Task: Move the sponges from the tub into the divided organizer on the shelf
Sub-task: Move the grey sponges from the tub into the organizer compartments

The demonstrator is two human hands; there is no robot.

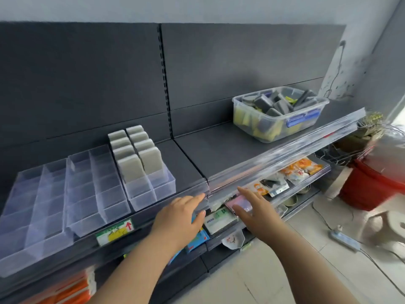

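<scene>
A clear plastic tub (pixel 317 101) with blue latches stands on the right of the dark shelf, full of grey and yellow sponges (pixel 271 104). To the left, a clear divided organizer (pixel 151 185) holds several grey sponges (pixel 140 150) standing upright in its rear compartments; its front compartments hold nothing. My left hand (pixel 179 218) and my right hand (pixel 256 211) hover with straight fingers in front of the shelf's front edge, both holding nothing and far from the tub.
Two more clear divided organizers (pixel 96 189) (pixel 32 211) sit further left on the shelf. Bare shelf (pixel 219 154) lies between organizer and tub. Lower shelves hold packaged goods (pixel 302 170). A red bucket (pixel 372 185), a power strip (pixel 345 240) and cables are on the floor at right.
</scene>
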